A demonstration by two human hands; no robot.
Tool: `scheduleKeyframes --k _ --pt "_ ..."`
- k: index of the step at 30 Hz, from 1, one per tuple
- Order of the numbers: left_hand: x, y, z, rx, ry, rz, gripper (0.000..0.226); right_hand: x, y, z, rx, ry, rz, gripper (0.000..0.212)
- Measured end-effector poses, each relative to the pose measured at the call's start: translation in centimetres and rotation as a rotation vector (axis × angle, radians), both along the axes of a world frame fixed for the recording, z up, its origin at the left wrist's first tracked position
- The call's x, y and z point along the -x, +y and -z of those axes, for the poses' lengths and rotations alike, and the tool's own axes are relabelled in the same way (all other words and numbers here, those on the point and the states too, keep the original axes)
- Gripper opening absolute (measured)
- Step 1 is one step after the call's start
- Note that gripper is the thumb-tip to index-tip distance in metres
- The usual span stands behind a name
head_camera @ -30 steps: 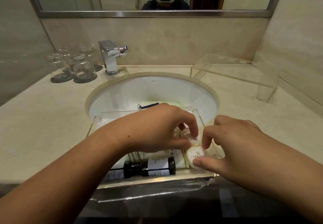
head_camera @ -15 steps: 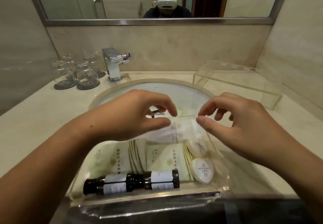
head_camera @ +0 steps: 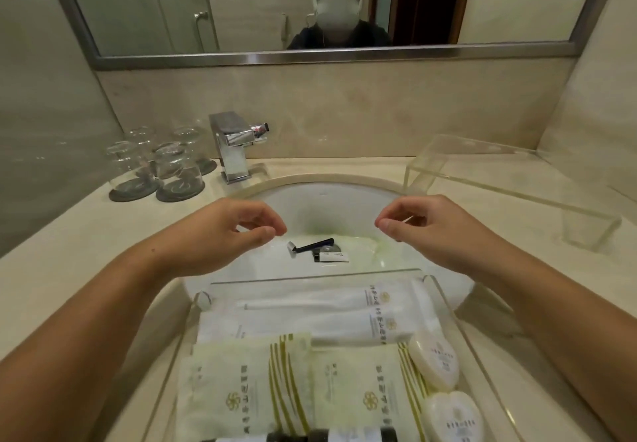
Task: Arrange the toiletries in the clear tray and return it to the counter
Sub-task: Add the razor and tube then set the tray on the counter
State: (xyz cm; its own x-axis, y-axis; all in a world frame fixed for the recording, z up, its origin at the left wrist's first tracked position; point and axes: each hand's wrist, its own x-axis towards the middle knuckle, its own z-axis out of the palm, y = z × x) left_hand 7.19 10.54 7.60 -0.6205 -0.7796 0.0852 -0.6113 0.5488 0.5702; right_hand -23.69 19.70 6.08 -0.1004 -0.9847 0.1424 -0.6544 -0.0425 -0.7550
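Our left hand (head_camera: pixel 224 231) and right hand (head_camera: pixel 427 224) hung empty, fingers loosely curled, over the sink (head_camera: pixel 344 190), with the razor (head_camera: pixel 312 246) lying crosswise between them, nearer the left, just beyond the tray (head_camera: pixel 458 307) of packed toiletries.

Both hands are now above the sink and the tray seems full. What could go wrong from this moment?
1. The clear tray seems to sit partly over the sink, so a push could tip it into the basin.
2. A razor lies in the sink; the left hand could meet its blade.
3. The two round soaps lie near the tray's right wall and may slide when lifted.
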Motion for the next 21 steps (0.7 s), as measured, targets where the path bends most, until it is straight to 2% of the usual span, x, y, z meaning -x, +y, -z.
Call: scheduleKeyframes --k 5,12,16,21 --pt "0.6 -3.3 2.6 -0.041 -0.067 0.031 0.013 0.1 -4.5 2.9 -0.119 0.074 -0.079 0.009" --pt "2.4 -8.1 5.9 -0.001 -0.375 0.106 0.024 -0.3 -10.5 6.0 -0.308 0.402 -0.227 0.016" --pt "3.5 -10.1 6.6 0.004 -0.495 0.121 0.034 -1.2 -13.3 7.9 -0.302 0.594 -0.304 0.030" --pt "4.4 -11.8 7.9 -0.016 -0.582 0.122 0.044 -2.0 -15.6 9.6 -0.307 0.635 -0.357 0.037"
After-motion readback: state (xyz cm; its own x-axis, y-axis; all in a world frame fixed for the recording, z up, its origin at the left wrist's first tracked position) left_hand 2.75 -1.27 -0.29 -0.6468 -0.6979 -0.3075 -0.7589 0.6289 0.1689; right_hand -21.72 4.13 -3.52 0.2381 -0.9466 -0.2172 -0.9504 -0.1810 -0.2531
